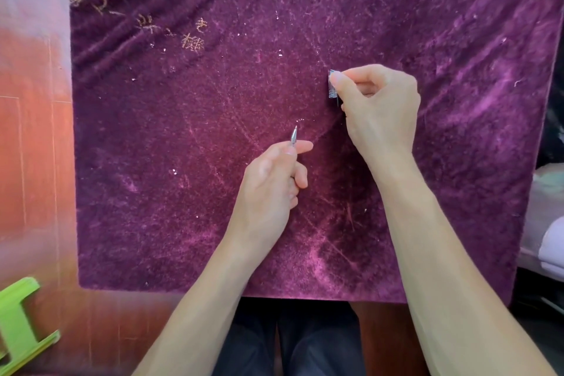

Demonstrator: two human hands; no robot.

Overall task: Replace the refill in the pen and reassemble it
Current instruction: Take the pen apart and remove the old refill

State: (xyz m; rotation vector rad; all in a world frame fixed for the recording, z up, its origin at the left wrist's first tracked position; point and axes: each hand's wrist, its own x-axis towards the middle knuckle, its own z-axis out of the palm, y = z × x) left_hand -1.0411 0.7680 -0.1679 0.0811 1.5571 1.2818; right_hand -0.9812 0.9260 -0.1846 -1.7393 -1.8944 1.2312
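My left hand [271,183] is closed around a pen [293,136]; only its silver pointed tip shows, sticking out above my thumb and index finger and aimed away from me. The rest of the pen is hidden in my fist. My right hand [380,110] is up and to the right, pinching a small clear plastic pen cap [332,84] between thumb and fingers. The cap stands roughly upright at the hand's left edge. The two hands are apart, both over the purple velvet cloth [213,131].
The purple cloth covers the table, with gold embroidery [192,40] and wrinkles at the far left. Red-brown wooden floor [33,131] lies to the left. A green plastic object [18,323] sits at the bottom left. Pale fabric [549,238] lies beyond the right edge.
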